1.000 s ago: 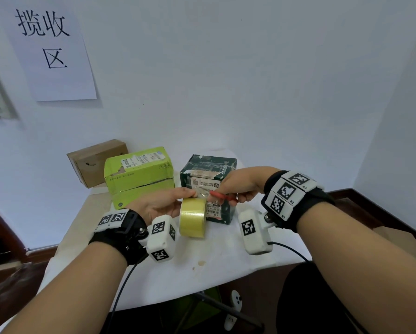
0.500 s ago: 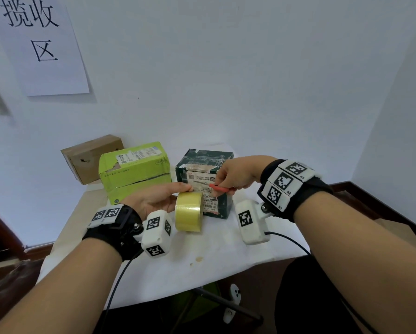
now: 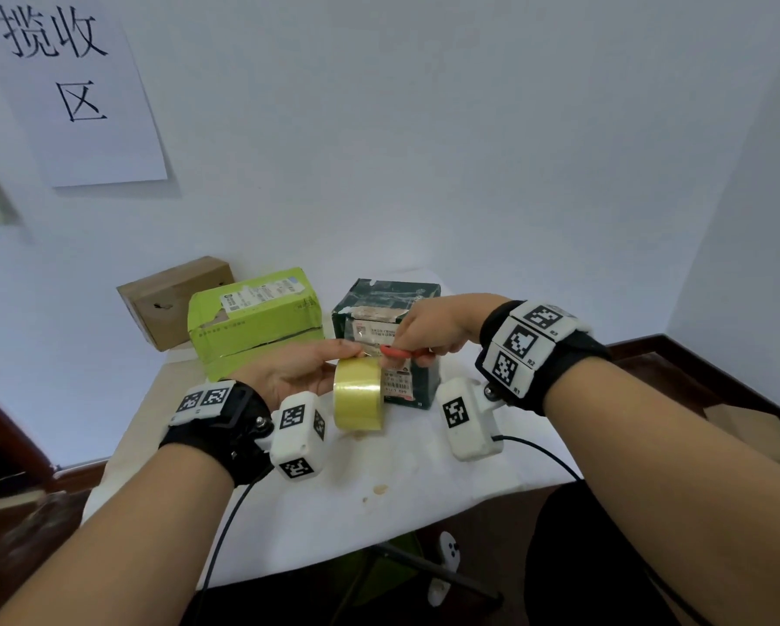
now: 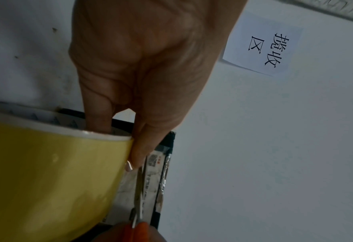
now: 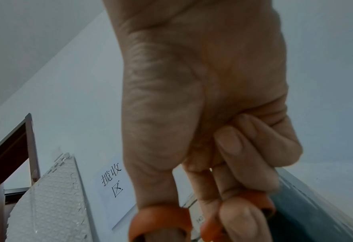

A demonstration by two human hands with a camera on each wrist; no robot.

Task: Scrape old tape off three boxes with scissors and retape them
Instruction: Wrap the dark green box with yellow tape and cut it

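Wall sign [image 3: 76, 83] reads 揽收区; left hand [image 3: 295, 370] grips tape roll [image 3: 359, 395], right hand [image 3: 429, 325] grips scissors [image 3: 399, 353] at labelled dark box [image 3: 420, 386].

Your left hand [image 3: 298, 370] lies palm up, fingers hooked through the core of the yellow tape roll [image 3: 358, 393], thumb stretched along its edge. Your right hand [image 3: 429, 325] grips the orange-handled scissors [image 3: 399, 353], fingers curled through the loops, wrist raised.
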